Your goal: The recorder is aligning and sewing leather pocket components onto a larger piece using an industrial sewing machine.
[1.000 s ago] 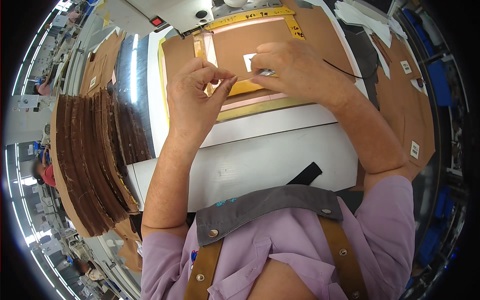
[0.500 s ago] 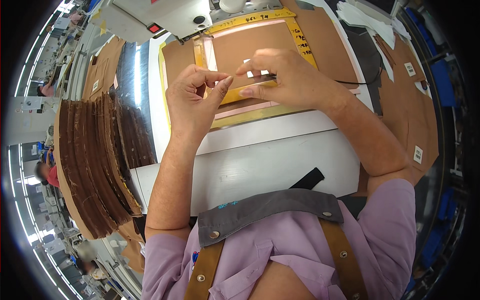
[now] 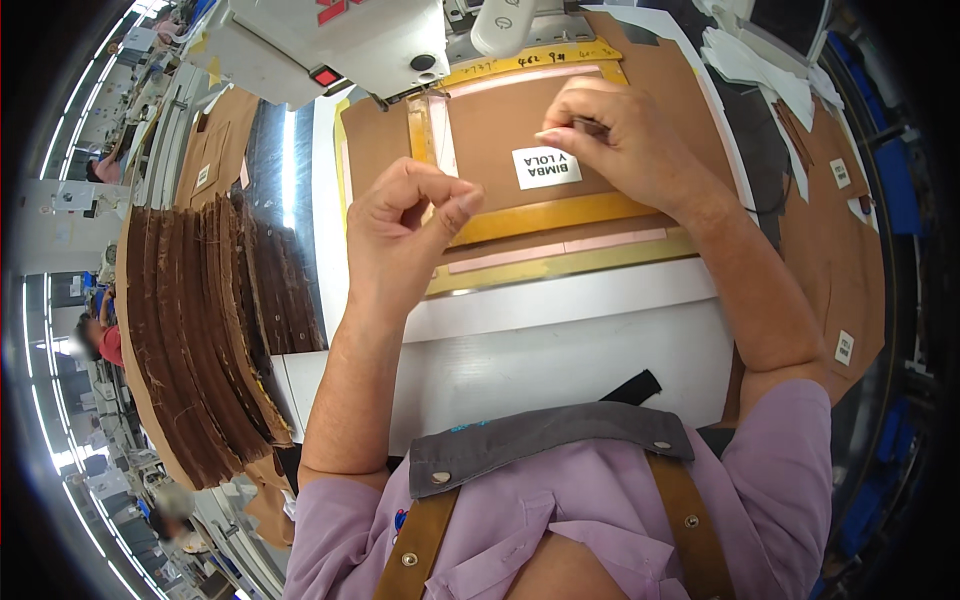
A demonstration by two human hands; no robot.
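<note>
My left hand (image 3: 405,225) hovers over the left part of the work, thumb and forefinger pinched together; anything between them is too fine to see. My right hand (image 3: 625,150) is curled closed around a small dark tool (image 3: 590,127), mostly hidden by the fingers. Below the hands, a brown panel (image 3: 490,130) lies inside a yellow frame (image 3: 565,215) edged with pink strips. A white printed label (image 3: 535,170) sits on the panel, just left of my right wrist. The frame's left bar (image 3: 420,130) stands beyond my left hand.
A white sewing machine head (image 3: 340,45) overhangs the far left of the frame. Stacked brown pieces (image 3: 190,340) stand left of my left forearm. More brown panels with labels (image 3: 825,270) lie at the right. A black strap (image 3: 632,384) rests at the table's near edge.
My hands have moved apart: the right one went up and to the right, uncovering the white label. The left stays pinched. The whole view has shifted slightly.
</note>
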